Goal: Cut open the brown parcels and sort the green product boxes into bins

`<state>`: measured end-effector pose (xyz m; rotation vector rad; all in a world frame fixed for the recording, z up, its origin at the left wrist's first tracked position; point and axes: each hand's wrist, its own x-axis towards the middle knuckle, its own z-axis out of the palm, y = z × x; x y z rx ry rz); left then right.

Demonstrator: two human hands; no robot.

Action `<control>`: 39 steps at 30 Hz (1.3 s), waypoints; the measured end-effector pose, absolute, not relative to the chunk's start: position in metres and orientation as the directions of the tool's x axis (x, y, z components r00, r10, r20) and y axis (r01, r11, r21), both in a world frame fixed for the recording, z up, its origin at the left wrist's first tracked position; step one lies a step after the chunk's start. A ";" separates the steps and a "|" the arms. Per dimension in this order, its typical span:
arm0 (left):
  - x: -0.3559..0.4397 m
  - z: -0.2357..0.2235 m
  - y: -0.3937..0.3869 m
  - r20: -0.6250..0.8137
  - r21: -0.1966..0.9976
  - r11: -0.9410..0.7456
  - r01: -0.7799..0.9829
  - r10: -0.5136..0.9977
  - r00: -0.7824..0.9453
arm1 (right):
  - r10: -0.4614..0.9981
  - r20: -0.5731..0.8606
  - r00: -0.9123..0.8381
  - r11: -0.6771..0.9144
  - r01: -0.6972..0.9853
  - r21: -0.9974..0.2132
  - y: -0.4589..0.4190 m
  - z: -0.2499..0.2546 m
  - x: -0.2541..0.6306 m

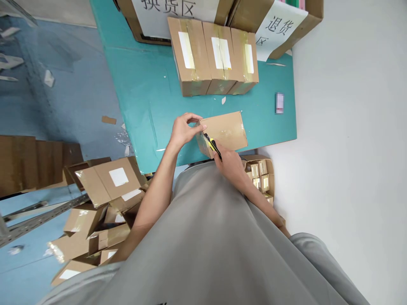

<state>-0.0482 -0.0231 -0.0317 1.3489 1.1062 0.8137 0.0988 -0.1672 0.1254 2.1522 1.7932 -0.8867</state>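
A taped cardboard box lies on the teal table close to its front edge. My left hand grips the box's left end, thumb on top and fingers around the far corner. In my right hand is a yellow and black box cutter, its tip at the left end of the box near my left thumb. Whether the blade is in the tape cannot be seen. Behind the box stand three sealed cartons in a row, each with a white label.
Large boxes with paper signs stand at the table's back. A small pack lies at the right. Opened cartons are heaped on the floor at left, beside a metal rail. Below the table's right edge, a carton holds small boxes. A white wall borders the right.
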 end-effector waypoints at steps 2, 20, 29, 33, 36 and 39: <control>-0.049 -0.031 -0.023 -0.145 0.984 0.103 0.145 0.938 0.316 | 0.821 -0.563 0.094 -0.248 0.947 -0.204 -0.167 0.127 0.097; -0.048 -0.037 -0.026 -0.135 0.983 0.089 0.160 0.943 0.303 | 0.760 -0.628 0.167 -0.208 0.978 0.008 -0.160 0.138 0.060; -0.045 -0.037 -0.039 -0.112 0.978 0.062 0.198 0.961 0.253 | 0.676 -0.721 0.152 -0.164 0.985 0.053 -0.193 0.151 0.058; -0.046 -0.034 -0.045 -0.113 0.978 0.065 0.199 0.964 0.240 | 0.722 -0.678 0.136 -0.179 0.984 0.006 -0.199 0.162 0.071; -0.045 -0.032 -0.052 -0.116 0.974 0.066 0.216 0.967 0.227 | 0.798 -0.558 0.227 -0.290 0.957 -0.025 -0.199 0.160 0.108; -0.043 -0.024 -0.058 -0.081 0.965 0.028 0.260 0.977 0.197 | 0.837 -0.345 0.424 -0.471 0.880 -0.063 -0.192 0.135 0.164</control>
